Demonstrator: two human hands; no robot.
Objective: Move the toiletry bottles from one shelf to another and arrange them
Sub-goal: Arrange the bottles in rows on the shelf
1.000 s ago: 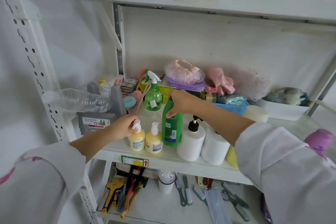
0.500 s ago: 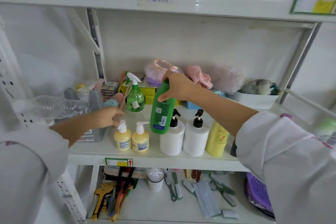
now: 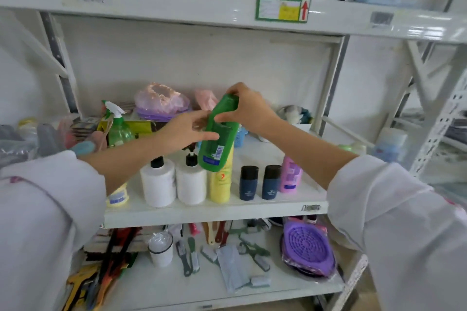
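Centre frame: right hand (image 3: 249, 111) grips the green bottle (image 3: 219, 139) near its cap, tilted; left hand (image 3: 188, 130), fingers relaxed, touches its side. Likely light, stiff, smooth plastic; hold mid-body.

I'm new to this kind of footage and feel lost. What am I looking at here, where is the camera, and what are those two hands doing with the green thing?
There is no machine: a person wears a wide-angle camera on the head, looking down at their own hands before white metal shelving. The right hand grips the top of a tilted green plastic bottle, lifted off the shelf; the left hand touches its side with fairly straight fingers. Below stand two white pump bottles, a yellow bottle, two dark blue bottles and a pink bottle.
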